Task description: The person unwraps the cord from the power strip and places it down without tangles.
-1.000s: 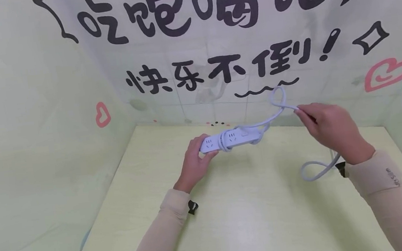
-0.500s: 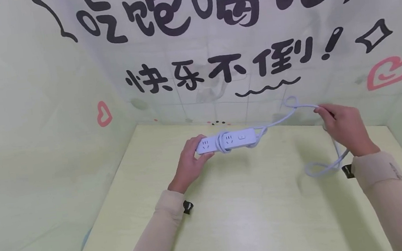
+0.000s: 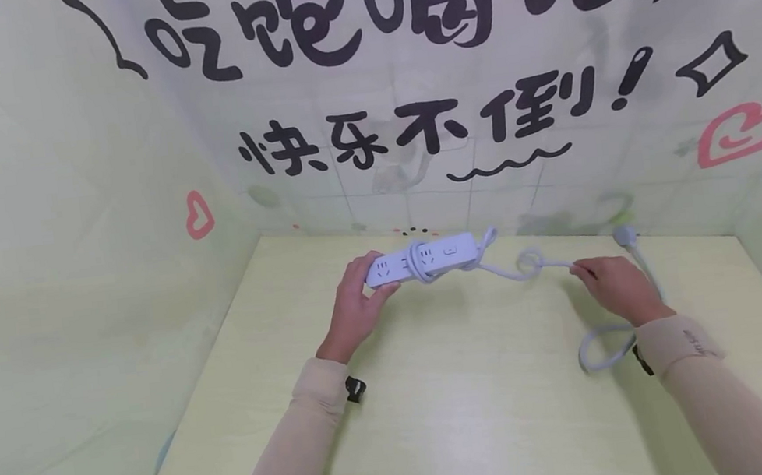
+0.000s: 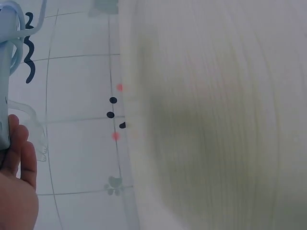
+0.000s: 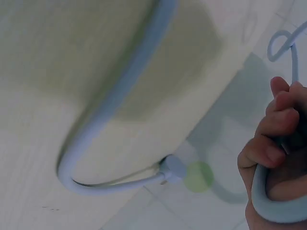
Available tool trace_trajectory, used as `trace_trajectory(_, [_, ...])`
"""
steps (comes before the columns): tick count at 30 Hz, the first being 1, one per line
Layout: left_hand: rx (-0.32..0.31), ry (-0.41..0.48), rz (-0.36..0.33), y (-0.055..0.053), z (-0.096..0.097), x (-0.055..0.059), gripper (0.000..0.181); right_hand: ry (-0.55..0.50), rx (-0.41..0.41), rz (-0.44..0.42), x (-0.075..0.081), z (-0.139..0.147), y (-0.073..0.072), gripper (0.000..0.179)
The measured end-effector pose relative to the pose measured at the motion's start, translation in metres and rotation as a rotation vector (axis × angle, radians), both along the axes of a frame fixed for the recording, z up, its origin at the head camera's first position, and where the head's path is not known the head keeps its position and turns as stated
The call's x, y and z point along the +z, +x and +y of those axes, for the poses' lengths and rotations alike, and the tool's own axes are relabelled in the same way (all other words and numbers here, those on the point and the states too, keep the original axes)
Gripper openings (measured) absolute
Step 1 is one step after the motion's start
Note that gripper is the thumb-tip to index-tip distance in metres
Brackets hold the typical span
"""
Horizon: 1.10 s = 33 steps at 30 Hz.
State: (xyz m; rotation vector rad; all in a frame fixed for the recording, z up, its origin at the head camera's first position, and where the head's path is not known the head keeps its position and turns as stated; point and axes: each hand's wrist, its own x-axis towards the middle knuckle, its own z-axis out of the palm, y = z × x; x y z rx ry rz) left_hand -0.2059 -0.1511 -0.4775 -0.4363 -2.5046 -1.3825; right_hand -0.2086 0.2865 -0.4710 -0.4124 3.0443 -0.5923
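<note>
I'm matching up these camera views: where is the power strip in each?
Head: the power strip is near the middle, in the left hand.
Left wrist: power strip at the left edge, partly cut off.
Right wrist: not in it.
Shared landmark: the cord, in all three.

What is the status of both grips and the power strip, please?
Left grip holds power strip at one end. Right grip pinches cord. Possibly in the way: cord wound round strip, looped between grips.

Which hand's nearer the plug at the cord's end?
Right. The right hand is close by, on the near side of the plug, pinching the cord. The left hand is well off to its left, gripping the power strip's left end.
</note>
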Motion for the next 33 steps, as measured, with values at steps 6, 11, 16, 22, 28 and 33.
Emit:
trace_trajectory(6, [-0.022,-0.008,-0.032,0.001,0.004,0.000,0.047,0.059,0.044,-0.067,-0.023,-0.005,0.004,0.029])
trace_trajectory(11, [-0.031,-0.013,-0.027,0.002,0.007,0.001,0.047,0.066,0.040,-0.029,-0.028,-0.008,0.007,0.022])
trace_trajectory(16, [-0.036,-0.017,-0.047,0.002,0.009,0.000,0.046,0.078,0.033,-0.065,-0.026,-0.013,0.009,0.022])
trace_trajectory(22, [-0.050,-0.032,-0.056,0.002,0.013,0.000,0.046,0.058,0.045,-0.041,-0.013,-0.033,0.012,0.030])
trace_trajectory(28, [-0.055,-0.016,-0.041,0.001,0.019,0.004,0.045,-0.032,0.108,0.167,-0.005,-0.071,0.014,0.031])
trace_trajectory(33, [-0.056,-0.014,-0.046,0.003,0.023,0.008,0.046,-0.091,0.186,0.190,0.001,-0.107,0.018,0.035])
